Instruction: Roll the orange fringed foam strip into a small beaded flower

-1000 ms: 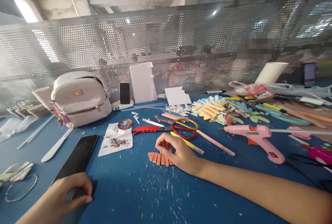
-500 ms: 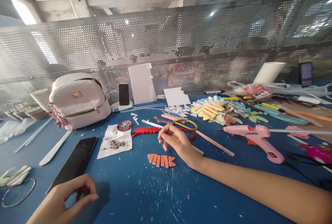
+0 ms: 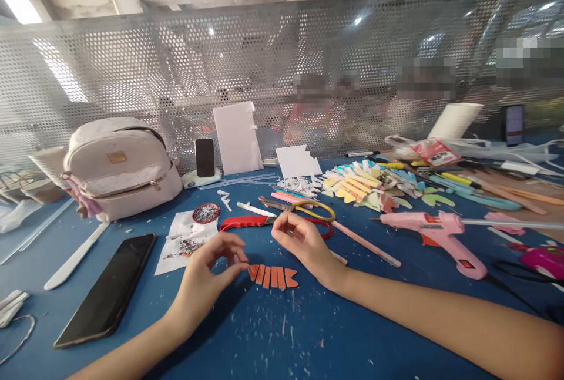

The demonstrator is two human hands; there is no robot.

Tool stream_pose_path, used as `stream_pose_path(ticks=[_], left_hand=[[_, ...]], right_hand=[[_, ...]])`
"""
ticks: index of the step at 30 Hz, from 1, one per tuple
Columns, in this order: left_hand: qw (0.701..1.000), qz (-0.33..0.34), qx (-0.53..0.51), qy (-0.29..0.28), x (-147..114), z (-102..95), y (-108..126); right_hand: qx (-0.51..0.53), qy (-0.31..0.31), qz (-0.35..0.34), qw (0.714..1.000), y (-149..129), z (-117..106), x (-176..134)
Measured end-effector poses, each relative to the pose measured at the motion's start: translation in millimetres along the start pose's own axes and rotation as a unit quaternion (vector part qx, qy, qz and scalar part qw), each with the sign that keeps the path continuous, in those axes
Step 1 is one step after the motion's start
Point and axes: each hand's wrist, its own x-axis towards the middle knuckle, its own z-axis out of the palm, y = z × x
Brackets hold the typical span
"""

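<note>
On the blue table in front of me lies a small orange fish, cut crosswise into several strips with narrow gaps between them. My left hand reaches in from the left, thumb tip right beside the fish's head piece; its index finger arches above, apart from the thumb. Behind and right of the fish hovers my right hand, its fingers curled and tips drawn together. Whatever might be between those tips is too small to make out. Red-handled scissors and yellow-handled scissors lie behind my right hand.
A pink glue gun lies right, near a pile of coloured cut-outs. Left are a black phone, a white plastic knife, a paper with beads and a pale backpack. A perforated metal screen stands behind.
My left hand has moved from beside the phone, right and forward, to the fish's head end. My right hand has stayed nearly in place. The view has shifted slightly.
</note>
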Motion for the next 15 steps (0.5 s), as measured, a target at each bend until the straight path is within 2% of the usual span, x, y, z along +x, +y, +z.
stream_pose_path(ticks=[6,11,15], left_hand=[[0.999,0.000,-0.020,0.044,-9,-7.3,-9],[0.997,-0.003,-0.040,0.066,-11,-9.9,-8],[0.997,-0.006,-0.039,0.063,-11,-8.6,-8]], right_hand=[[-0.027,-0.050,-0.002,0.998,-5,-1,-4],[-0.029,-0.058,-0.028,0.997,-8,-2,-9],[-0.020,-0.060,-0.038,0.997,-9,-1,-9]])
